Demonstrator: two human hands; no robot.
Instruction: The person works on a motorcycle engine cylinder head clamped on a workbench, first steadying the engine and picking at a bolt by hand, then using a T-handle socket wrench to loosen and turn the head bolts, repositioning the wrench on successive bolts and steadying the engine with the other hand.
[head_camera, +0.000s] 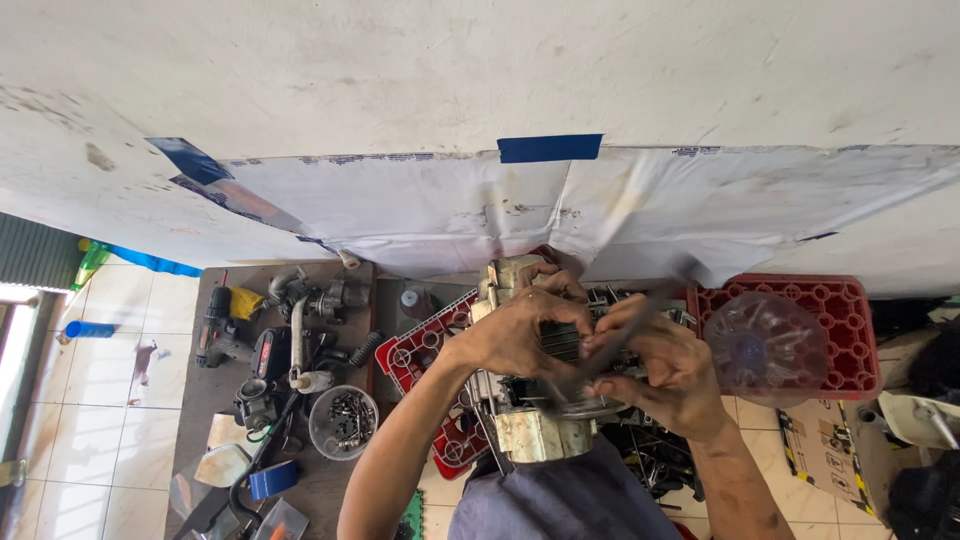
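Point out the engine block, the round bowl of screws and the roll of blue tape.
engine block (530, 435): head view, on its pale lower casing.
bowl of screws (343, 421): head view, on the clear bowl's screw-filled middle.
roll of blue tape (272, 481): head view, on its outer blue side.

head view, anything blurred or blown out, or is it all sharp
Head view: mostly sharp; the dark tool in the right hand is smeared by motion blur, the left hand on the engine block is crisp. The far left floor edge is overexposed by daylight. Wide-angle distortion bends the wall.
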